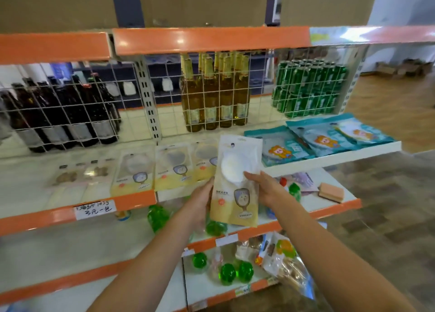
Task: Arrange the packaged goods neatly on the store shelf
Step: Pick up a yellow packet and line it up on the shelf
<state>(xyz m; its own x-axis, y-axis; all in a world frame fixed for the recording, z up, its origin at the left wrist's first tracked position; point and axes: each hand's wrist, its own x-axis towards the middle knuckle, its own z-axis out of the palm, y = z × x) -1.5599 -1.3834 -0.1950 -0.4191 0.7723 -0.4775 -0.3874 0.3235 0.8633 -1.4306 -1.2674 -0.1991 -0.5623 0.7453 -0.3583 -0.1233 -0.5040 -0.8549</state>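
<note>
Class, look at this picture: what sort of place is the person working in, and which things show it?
Most likely a small shop: orange-edged shelving, a handwritten price label, and rows of bottles and green cans behind wire mesh.

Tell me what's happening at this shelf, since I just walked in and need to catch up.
A person is stocking the shelf. Both hands hold one yellow-and-white packet upright in front of it: the left hand grips its left edge, the right hand pinches its right side. Matching packets already lie in a row on the shelf, with teal packets to the right. The held one is not yet placed.
</note>
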